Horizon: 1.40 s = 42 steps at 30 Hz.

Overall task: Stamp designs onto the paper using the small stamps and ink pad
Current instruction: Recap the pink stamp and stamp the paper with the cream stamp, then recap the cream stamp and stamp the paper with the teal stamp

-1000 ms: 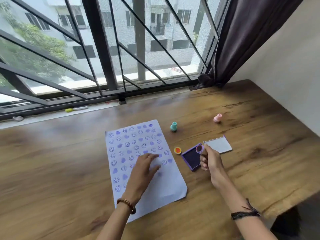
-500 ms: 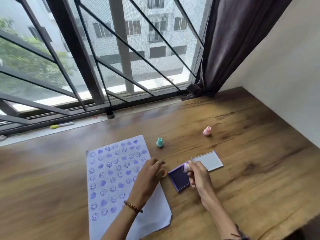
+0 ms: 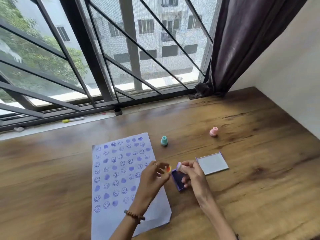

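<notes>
Right hand (image 3: pixel 192 175) fingers pinch a purple stamp (image 3: pixel 179 166) above the ink pad (image 3: pixel 178 181). Left hand (image 3: pixel 154 177) fingers pinch an orange cap (image 3: pixel 168 169) over the paper (image 3: pixel 110 174).

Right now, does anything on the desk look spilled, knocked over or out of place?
Mostly tidy. The pink stamp leans on its side, far from the paper, while the teal stamp stands upright. The ink pad is open, its lid lying beside it. No ink spill shows.
</notes>
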Available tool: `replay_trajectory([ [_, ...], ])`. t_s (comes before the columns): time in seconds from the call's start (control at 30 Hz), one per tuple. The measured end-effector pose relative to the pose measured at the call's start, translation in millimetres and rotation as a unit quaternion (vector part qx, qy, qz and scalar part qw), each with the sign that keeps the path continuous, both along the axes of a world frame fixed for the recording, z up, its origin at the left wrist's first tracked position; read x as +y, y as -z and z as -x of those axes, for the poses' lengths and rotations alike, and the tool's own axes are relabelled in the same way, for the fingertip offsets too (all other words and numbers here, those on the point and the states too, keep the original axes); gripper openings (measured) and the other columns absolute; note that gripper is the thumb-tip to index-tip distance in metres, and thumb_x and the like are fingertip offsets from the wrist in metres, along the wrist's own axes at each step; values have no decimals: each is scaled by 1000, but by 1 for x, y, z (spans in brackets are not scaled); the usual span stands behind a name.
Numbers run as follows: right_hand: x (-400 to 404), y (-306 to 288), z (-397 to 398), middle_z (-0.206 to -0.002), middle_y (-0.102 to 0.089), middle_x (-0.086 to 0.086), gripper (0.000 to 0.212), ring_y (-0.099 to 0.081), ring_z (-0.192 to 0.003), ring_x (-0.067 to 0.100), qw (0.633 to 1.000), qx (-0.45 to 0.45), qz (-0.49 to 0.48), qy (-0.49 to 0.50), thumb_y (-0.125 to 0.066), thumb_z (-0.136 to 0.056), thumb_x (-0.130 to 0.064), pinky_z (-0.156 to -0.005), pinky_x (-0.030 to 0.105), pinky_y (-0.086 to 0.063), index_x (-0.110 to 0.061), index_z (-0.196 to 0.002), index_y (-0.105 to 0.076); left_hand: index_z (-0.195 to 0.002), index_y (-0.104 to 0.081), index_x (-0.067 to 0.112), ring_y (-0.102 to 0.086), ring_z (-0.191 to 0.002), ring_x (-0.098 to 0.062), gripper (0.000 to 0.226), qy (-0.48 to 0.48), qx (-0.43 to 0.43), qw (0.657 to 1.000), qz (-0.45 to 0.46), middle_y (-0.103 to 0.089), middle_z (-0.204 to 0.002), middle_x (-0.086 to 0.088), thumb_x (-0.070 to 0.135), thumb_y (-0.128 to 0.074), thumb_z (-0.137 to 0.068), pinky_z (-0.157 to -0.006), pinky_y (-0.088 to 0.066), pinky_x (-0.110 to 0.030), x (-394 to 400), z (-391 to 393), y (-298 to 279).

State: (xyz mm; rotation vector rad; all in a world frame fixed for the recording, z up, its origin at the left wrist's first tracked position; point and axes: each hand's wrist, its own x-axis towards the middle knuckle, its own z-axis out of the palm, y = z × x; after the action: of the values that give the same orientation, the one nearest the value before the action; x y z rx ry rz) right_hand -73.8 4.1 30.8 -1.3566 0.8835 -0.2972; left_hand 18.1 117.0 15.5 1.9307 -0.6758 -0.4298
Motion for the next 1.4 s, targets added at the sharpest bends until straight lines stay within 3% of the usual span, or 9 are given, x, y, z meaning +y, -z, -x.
replay_trajectory([
  [0.13,12,-9,10,-74,-66,-7,10,-58,-65,-3,991,-32,106,-78,-61,-86,-15,-60,18,-44,-24,-85,-58,-87,-74,21,-67,-85,-5,22,-25,329,933,143,-76,-87,5,30,-70,-67,-68,-51,-12,9,8,-10],
  [0.27,15,-23,15,-81,-66,-13,15,-60,-77,-5,968,-50,212,-124,-62,-85,-15,-61,6,-43,-29,-87,-57,-83,-75,19,-68,-78,-4,19,-7,390,902,186,-76,-80,5,23,-66,-66,-65,-53,-10,13,8,-19],
  [0.6,18,-35,16,-82,-61,-21,15,-58,-83,-6,937,-82,318,-115,-66,-82,-17,-67,6,-45,-29,-90,-59,-90,-74,15,-67,-78,-4,33,27,398,894,204,-76,-81,4,30,-74,-60,-67,-52,-11,22,2,-26],
  [0.8,16,-39,11,-74,-67,-31,19,-60,-75,-10,954,-100,264,-97,-65,-83,-20,-61,2,-41,-38,-79,-60,-85,-75,15,-69,-78,-5,27,23,393,896,207,-76,-77,3,27,-72,-61,-67,-53,-11,17,3,-23],
  [0.97,4,-27,4,-88,-69,-8,22,-63,-82,-3,986,-80,128,-70,-69,-77,-30,-70,10,-48,-24,-97,-62,-95,-72,10,-70,-82,-10,28,13,426,875,227,-76,-87,-5,25,-65,-71,-72,-56,-14,-2,9,-15],
  [1.07,-9,-17,3,-93,-71,-3,20,-65,-90,9,991,-44,111,-63,-73,-75,-26,-81,27,-54,-22,-93,-66,-103,-66,11,-70,-91,-18,27,11,384,901,201,-75,-96,-8,19,-65,-77,-75,-57,-19,-14,6,-13],
  [1.2,-38,-6,-10,-90,-73,-1,17,-67,-83,6,986,3,162,-35,-74,-75,-21,-73,17,-51,-22,-90,-67,-85,-62,10,-68,-83,-22,8,-52,245,961,113,-69,-87,-11,5,-65,-81,-76,-57,-31,-46,-6,-10],
  [1.27,-55,-2,-22,-94,-71,5,19,-67,-84,13,983,23,183,-20,-74,-75,-18,-75,25,-52,-17,-92,-67,-80,-64,15,-65,-78,-17,12,-42,230,967,101,-68,-83,-7,4,-61,-84,-73,-55,-26,-66,-10,-11],
  [1.4,-84,7,-47,-98,-65,11,20,-65,-90,25,969,70,235,0,-72,-76,-13,-81,38,-50,-11,-96,-67,-103,-65,12,-66,-92,-17,24,3,230,970,81,-70,-102,-9,1,-51,-88,-85,-54,-30,-96,-16,-6],
])
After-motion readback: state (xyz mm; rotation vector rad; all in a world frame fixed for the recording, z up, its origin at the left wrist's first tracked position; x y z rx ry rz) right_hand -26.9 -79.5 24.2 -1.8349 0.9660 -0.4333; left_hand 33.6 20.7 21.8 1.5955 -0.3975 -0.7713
